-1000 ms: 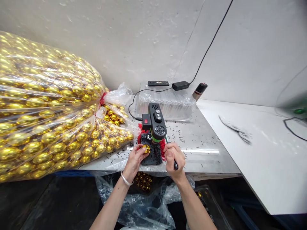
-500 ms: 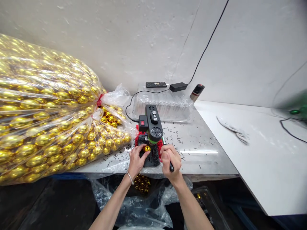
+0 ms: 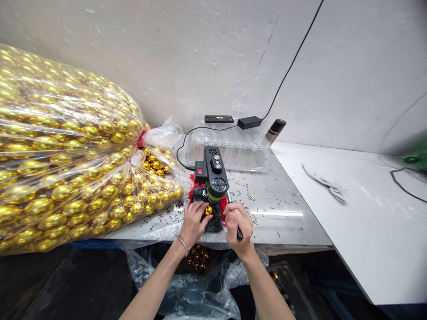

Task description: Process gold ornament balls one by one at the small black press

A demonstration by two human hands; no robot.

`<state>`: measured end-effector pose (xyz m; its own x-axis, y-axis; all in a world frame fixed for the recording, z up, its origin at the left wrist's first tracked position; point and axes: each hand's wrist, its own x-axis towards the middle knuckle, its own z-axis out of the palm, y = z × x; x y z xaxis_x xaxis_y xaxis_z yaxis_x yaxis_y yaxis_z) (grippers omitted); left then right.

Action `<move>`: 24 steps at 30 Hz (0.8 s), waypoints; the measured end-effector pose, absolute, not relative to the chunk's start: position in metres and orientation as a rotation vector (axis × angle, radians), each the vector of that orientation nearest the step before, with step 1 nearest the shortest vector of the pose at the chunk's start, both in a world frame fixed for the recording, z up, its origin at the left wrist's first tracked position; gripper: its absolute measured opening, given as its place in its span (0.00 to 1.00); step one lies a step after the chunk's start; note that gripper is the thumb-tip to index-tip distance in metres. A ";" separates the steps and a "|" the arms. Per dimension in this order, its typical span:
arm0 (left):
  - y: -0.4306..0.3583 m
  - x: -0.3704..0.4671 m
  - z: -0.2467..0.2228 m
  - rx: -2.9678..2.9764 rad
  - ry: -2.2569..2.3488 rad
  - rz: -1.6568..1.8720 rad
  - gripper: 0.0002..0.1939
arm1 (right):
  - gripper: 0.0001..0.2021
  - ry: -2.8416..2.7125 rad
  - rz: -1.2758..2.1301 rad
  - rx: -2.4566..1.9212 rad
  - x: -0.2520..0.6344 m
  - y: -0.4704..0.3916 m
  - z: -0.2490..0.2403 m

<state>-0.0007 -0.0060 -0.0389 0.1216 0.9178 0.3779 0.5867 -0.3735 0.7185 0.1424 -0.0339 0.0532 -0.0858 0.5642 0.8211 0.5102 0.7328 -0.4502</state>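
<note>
My left hand (image 3: pixel 194 221) is closed, pinching a small shiny gold ball (image 3: pixel 208 210) between thumb and fingers. The ball sits just below the front end of a black device with round vents (image 3: pixel 215 174), which has a green ring underneath. My right hand (image 3: pixel 239 226) is wrapped round a black-ended handle (image 3: pixel 239 234) beside the device's base. A thin rod runs up from that fist, and where it joins the device is hidden. Under the ball lies a black base (image 3: pixel 213 226) covered in dark bits, with red material (image 3: pixel 223 204) at its sides.
Large clear bags of gold balls (image 3: pixel 63 191) fill the left. Behind the device stand a clear plastic tray (image 3: pixel 230 153), a remote control (image 3: pixel 219 118), a power adapter (image 3: pixel 250 122) and a bottle (image 3: pixel 276 130). Dark bits litter the metal tabletop (image 3: pixel 276 200). A glove (image 3: pixel 325 182) lies right.
My left hand has shifted slightly right with the gold ball, and a dark mark seen on the ball no longer shows. My right hand keeps its grip on the handle. The view has shifted slightly.
</note>
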 end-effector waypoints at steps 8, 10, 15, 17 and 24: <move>-0.001 0.003 -0.047 1.944 1.509 1.113 0.16 | 0.11 -1.742 0.073 -0.853 0.143 -0.035 0.052; -0.002 0.003 -0.049 1.962 1.511 1.132 0.16 | 0.11 -1.736 0.078 -0.838 0.143 -0.035 0.047; -0.002 0.003 -0.054 2.005 1.500 1.199 0.16 | 0.12 -1.710 0.052 -0.810 0.142 -0.031 0.023; -0.002 0.003 -0.054 2.013 1.490 1.211 0.16 | 0.13 -1.678 0.022 -0.793 0.140 -0.029 0.014; -0.002 0.002 -0.052 1.994 1.456 1.230 0.15 | 0.15 -1.599 0.018 -0.803 0.136 -0.023 -0.003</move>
<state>0.0023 -0.0017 -0.0520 0.0794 0.9021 0.4242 0.5689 -0.3905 0.7238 0.1364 -0.0234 -0.0030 0.0287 0.4979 0.8667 0.4783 0.7545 -0.4493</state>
